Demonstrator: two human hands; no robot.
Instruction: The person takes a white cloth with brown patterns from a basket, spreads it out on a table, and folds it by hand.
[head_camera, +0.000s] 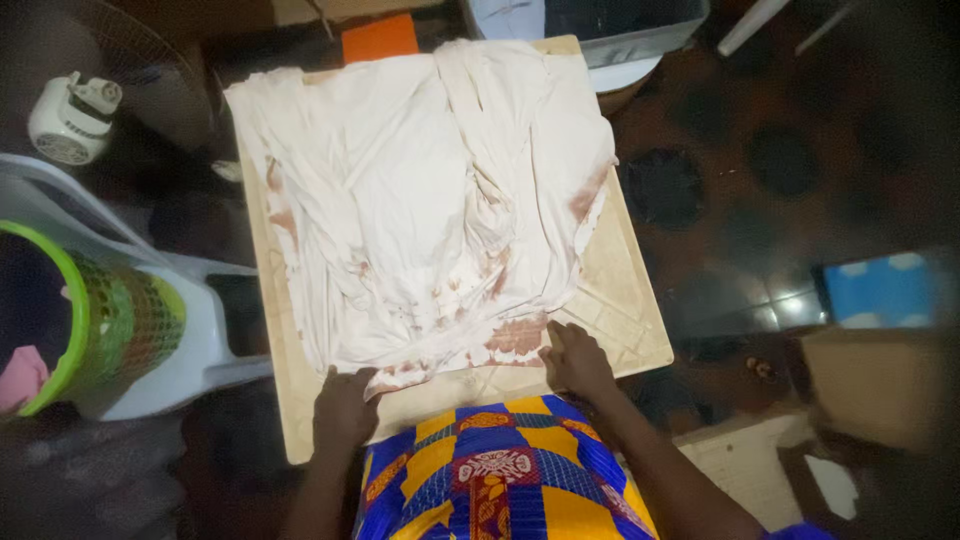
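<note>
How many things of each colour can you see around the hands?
White: 2, stained cloth, small fan
Beige: 1, board
Green: 1, basket
Orange: 1, flat item
Total: 5
Left hand and right hand press the cloth's near edge.

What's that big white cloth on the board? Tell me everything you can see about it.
The white cloth looks like thin, soft fabric, perhaps a garment, spread flat but wrinkled over a pale square board. Folds bunch along its middle, and reddish-brown stains mark its edges and near hem. It covers most of the board. The left hand and right hand press on its near edge.
</note>
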